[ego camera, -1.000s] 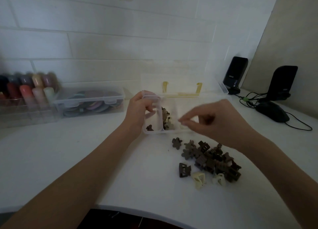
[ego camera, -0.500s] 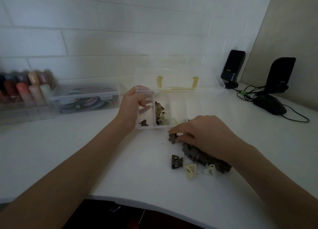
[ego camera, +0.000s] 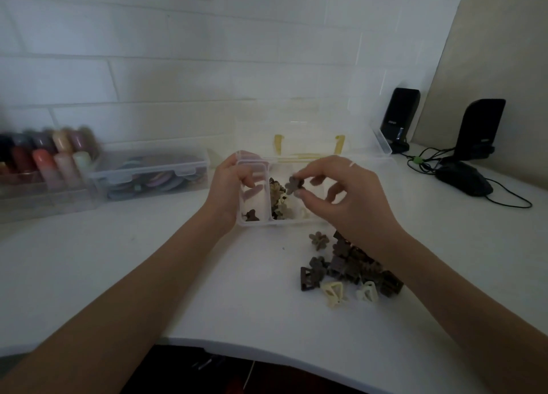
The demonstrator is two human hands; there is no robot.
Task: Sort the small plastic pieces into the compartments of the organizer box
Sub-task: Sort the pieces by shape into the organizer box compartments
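White desk edge (ego camera: 267,346) nearest, curved, dark gap below it.

On the desk, right of centre: loose heap of small dark brown plastic clips (ego camera: 353,266), flower shapes and blocky ones mixed. Two cream plastic clips (ego camera: 335,294) lie at the heap's near edge, a dark triangular clip (ego camera: 307,278) just left of them. One grey-brown flower-shaped clip (ego camera: 319,240) sits apart at the heap's far left side.

Right forearm crosses above the heap. Right hand (ego camera: 344,198) raised over the clear plastic organizer box (ego camera: 258,222); thumb and forefinger pinch a single dark flower-shaped piece (ego camera: 294,185), other fingers loosely curled. The piece hangs above the box's second compartment from the left, not touching the contents.

Left hand (ego camera: 226,192) grips the box's left end, fingers curled over the wall into the leftmost compartment.

Leftmost compartment: one dark flower piece (ego camera: 251,215) at its near end. Next compartment: pile of brown and cream pieces (ego camera: 278,204). Box lid (ego camera: 308,127) stands open behind, yellow latches showing.

Farther left: clear lidded container of coloured discs (ego camera: 148,174), then a blurred rack of coloured bottles (ego camera: 44,156).

Far right: black computer mouse (ego camera: 464,178) with cable, two black speakers (ego camera: 400,118) against the white tile wall (ego camera: 178,52).
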